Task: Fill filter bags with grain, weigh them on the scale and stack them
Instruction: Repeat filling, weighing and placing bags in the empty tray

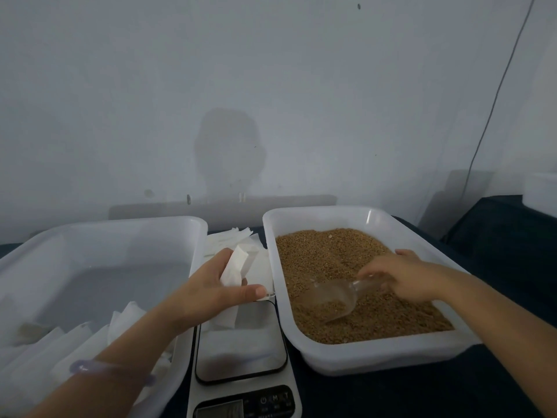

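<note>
Two hands: both in view, each closed round one item.
Left grip: the left hand [211,285] pinched a white filter bag [238,267] between thumb and fingers. The bag's mouth pointed up and away from the palm, and its lower end hung below the thumb.
Right grip: the right hand [404,279] had its fingers curled round the handle of a clear scoop [334,297]. The bowl reached out from the grip towards the left hand, tilted down into the grain and partly loaded.
Grain [376,321]: brown, lying under and around the right grip.
Grain tray [376,354]: translucent white, with its near wall just beside the left thumb.
Scale [241,357]: directly below the left grip, between the two trays; display unreadable.
Spare bags [232,236]: a loose white pile beyond the left grip, on the wall side.
Left tray [193,236]: outboard of the left grip, passing under the forearm.
White bags [60,345]: laid along the left tray's near side; fill state could not be told.
Bracelet [111,368]: pale, on the left wrist.
Table [422,393]: dark, below the right forearm.
</note>
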The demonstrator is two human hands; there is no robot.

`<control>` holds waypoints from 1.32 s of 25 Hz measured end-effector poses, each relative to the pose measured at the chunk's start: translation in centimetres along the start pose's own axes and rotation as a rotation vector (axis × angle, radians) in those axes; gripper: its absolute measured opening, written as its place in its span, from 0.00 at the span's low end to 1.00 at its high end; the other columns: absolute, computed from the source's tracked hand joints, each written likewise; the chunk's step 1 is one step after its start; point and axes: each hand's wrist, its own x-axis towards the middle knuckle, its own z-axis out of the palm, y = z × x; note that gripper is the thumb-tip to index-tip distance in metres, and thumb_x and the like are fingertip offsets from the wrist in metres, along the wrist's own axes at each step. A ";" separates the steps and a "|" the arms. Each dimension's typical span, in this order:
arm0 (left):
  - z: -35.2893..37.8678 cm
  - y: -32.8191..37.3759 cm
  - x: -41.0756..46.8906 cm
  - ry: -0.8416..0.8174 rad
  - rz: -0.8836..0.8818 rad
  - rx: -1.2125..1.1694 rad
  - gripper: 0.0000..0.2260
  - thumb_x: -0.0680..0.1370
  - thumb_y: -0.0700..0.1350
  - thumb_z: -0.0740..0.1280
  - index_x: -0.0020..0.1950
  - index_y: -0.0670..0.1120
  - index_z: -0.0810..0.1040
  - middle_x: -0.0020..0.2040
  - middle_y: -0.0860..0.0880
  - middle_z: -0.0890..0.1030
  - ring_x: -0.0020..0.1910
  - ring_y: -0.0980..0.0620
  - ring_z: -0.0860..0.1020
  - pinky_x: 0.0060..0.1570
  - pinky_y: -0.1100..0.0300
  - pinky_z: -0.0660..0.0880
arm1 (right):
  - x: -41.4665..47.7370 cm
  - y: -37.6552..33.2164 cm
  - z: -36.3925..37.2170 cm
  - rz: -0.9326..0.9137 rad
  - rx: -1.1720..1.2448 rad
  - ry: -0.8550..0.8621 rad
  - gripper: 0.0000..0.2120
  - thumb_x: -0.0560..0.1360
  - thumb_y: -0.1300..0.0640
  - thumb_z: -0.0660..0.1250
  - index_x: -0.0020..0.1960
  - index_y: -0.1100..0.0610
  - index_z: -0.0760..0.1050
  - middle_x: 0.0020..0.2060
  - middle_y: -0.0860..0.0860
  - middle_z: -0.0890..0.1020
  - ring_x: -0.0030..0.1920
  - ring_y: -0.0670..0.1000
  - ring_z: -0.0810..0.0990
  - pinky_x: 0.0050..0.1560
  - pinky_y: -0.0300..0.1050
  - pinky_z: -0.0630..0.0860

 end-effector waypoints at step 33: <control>10.4 1.5 5.3 0.186 0.159 0.076 0.25 0.66 0.52 0.77 0.54 0.54 0.65 0.47 0.58 0.74 0.41 0.62 0.76 0.30 0.71 0.73 | -1.3 1.8 2.9 0.179 0.283 0.367 0.12 0.72 0.45 0.69 0.55 0.35 0.75 0.46 0.31 0.74 0.52 0.39 0.71 0.68 0.53 0.61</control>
